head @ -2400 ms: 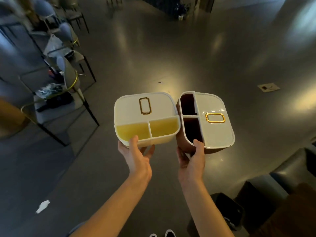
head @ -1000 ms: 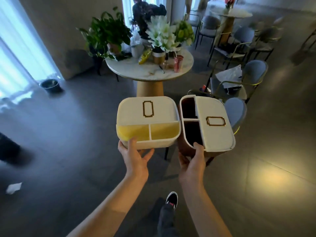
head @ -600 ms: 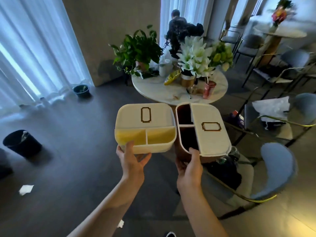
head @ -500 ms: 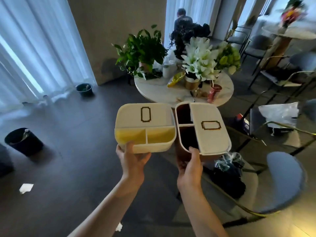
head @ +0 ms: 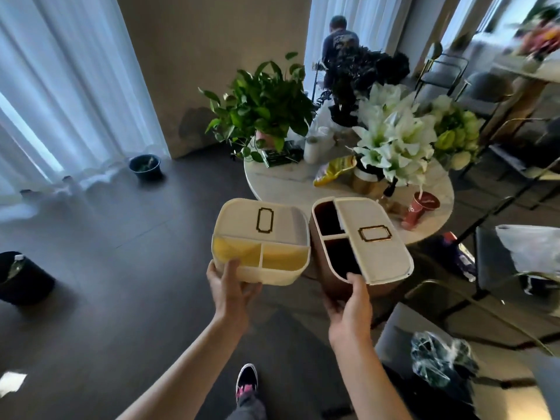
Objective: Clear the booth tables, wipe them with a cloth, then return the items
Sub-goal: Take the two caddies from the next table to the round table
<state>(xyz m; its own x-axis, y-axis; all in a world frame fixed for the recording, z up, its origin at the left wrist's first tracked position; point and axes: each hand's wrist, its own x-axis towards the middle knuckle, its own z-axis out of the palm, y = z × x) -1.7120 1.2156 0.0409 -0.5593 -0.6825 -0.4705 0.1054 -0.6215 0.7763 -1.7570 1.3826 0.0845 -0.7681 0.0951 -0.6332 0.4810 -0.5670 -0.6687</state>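
Dark floor [head: 121, 298], white curtains [head: 60, 86], round marble table [head: 288, 183] with plants.

Daylight glows through the curtains [head: 69, 95] (left side blown out), edges blurred and bowed.

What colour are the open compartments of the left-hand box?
Yellow inside the box, best seen in the head view.

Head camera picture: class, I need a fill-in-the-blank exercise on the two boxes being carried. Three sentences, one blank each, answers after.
1. The left hand holds the box whose open compartments are ____ inside.
2. The right hand holds the ____ box.
3. Each box lid carries a ____-coloured frame.

Answers: yellow; brown; gold
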